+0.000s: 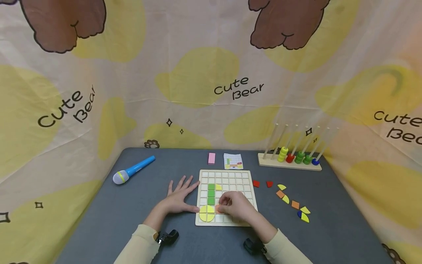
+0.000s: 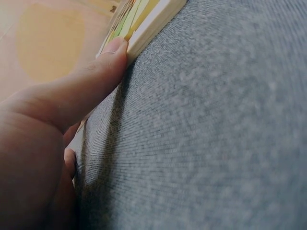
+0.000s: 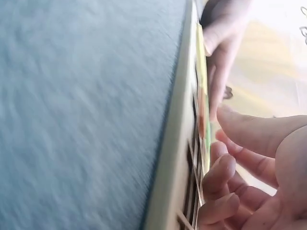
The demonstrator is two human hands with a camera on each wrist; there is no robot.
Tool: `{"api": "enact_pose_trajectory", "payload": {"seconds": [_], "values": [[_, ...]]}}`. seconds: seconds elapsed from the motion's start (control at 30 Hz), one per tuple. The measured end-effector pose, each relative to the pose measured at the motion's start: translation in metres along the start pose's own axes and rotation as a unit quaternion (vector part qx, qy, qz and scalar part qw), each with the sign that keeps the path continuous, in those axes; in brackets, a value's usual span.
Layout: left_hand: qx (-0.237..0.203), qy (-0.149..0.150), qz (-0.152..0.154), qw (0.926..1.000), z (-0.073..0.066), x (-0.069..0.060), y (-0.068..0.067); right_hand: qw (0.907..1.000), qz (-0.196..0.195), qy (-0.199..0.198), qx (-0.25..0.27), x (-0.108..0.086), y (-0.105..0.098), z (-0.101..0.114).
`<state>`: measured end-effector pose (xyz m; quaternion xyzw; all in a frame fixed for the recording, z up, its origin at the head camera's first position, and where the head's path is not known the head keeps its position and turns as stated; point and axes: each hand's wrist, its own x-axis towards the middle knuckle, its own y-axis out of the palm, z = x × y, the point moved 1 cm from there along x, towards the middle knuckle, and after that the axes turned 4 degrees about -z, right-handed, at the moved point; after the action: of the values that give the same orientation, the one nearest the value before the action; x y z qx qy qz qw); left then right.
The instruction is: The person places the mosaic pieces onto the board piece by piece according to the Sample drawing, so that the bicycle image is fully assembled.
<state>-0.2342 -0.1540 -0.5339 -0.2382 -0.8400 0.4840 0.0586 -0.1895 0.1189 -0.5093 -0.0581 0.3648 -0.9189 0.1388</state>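
A gridded wooden board (image 1: 227, 174) lies on the table. My left hand (image 1: 179, 198) has its fingers spread along the board's left side, and its thumb (image 2: 115, 45) presses the lower left edge by a round yellow shape made of quarter pieces (image 1: 206, 213). Over the lower middle of the board is my right hand (image 1: 238, 207), its thumb tip at an orange square (image 1: 218, 209). In the right wrist view that orange square (image 3: 201, 110) lies flat, with thumb and index finger bent just above it. Green squares (image 1: 211, 194) and a yellow square (image 1: 218, 187) sit higher up.
Loose red (image 1: 269, 184), yellow, orange (image 1: 295, 204) and blue pieces lie right of the board. Behind it are a pattern card (image 1: 233, 161) and a pink block (image 1: 211, 158). A bead rack (image 1: 290, 164) stands back right; a toy microphone (image 1: 133, 170) lies left.
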Motion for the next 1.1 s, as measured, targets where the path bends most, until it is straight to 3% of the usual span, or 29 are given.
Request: {"api": "enact_pose_trajectory", "payload": {"seconds": [0.27,0.53,1.1], "values": [[-0.005,-0.002,-0.003,1.0,0.0,0.002,-0.001,0.9948,-0.095,0.032,0.015,-0.001,-0.036,-0.008],[-0.006,0.002,0.001,1.0,0.001,0.003,-0.002,0.9855,-0.148,0.082,-0.018,-0.008,-0.074,-0.032],[0.001,-0.007,0.002,1.0,0.001,0.0,0.001,0.9705,-0.167,0.156,-0.075,-0.044,-0.113,-0.091]]}}
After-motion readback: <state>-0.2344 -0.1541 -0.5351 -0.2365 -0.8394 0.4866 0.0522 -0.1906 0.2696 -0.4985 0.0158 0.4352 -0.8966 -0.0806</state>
